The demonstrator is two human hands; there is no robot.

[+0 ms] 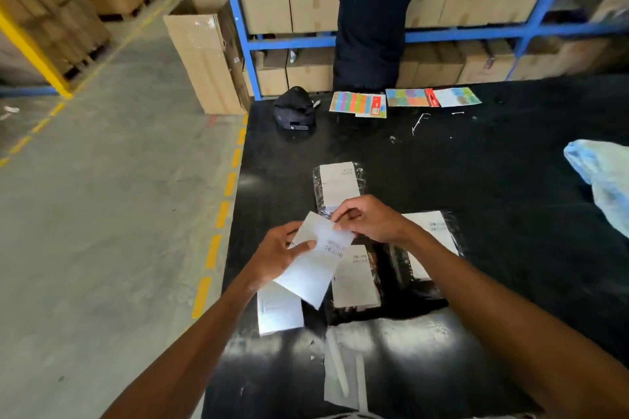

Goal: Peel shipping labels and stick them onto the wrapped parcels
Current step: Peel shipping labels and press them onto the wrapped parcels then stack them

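I hold a white shipping label sheet above the near-left part of the black table. My left hand grips its left edge. My right hand pinches its top right corner. Under my hands lie three wrapped parcels in clear plastic, each with a white label on top: one farther back, one in the middle, one to the right, partly hidden by my right forearm. A stack of label sheets lies by the table's left edge.
Peeled backing strips lie near me on the table. At the far edge are a black cap and colourful sticker sheets. A blue plastic bag lies at right. A person in black stands at blue shelving with cartons.
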